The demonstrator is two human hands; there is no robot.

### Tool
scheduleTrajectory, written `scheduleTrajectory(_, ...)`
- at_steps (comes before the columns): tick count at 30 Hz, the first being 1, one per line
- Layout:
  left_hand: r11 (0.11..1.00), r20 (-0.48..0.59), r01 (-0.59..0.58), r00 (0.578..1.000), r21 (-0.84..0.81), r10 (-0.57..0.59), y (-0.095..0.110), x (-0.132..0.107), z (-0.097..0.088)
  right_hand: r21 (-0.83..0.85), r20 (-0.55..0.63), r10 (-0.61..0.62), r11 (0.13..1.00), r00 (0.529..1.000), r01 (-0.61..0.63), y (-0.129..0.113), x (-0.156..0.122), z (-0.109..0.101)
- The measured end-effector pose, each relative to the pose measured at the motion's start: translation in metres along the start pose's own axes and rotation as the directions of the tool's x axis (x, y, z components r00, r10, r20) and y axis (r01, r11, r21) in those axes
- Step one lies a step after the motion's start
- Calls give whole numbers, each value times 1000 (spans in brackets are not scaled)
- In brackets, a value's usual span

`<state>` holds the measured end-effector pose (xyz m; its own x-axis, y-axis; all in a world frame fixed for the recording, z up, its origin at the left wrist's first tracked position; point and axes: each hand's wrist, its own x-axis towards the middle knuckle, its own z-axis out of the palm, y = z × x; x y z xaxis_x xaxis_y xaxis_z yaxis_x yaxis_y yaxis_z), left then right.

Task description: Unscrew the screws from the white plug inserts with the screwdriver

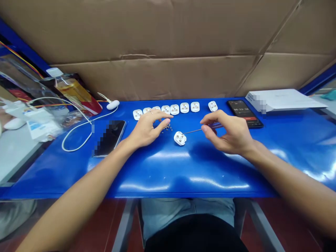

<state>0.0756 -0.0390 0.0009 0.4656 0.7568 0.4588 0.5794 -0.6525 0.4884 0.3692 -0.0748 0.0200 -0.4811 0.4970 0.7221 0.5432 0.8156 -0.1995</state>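
A small white plastic housing [180, 138] with metal parts inside lies on the blue table. My right hand [228, 133] grips a thin metal tool [193, 131], its tip touching the housing's upper edge. The fingers hide the tool's rear, so I cannot tell whether it is a screwdriver or tweezers. To the left, my left hand [151, 127] hovers with thumb and fingers apart, holding nothing. Its fingertips are beside a small pile of screws [168, 127]. Behind the hands stands a row of similar white housings [184, 107], some partly covered by my left hand.
One more white housing [212, 106] sits right of the row. A phone with a timer [244, 113] and a white box [286, 99] lie at right. At left are another phone [111, 138], a white cable [63, 140] and a bottle [72, 89]. Cardboard [168, 77] walls the back.
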Motion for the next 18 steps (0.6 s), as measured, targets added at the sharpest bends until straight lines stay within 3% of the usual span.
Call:
scheduleTrajectory(8,985,230,-116,963,-127,143,18,-5,1,-1,63,-34,999,997,34,-4,-1,-1)
scheduleTrajectory(18,996,275,-69,958,-64,85,14,-7,8,16,147,-27,1000,989,25,-1,-3,2)
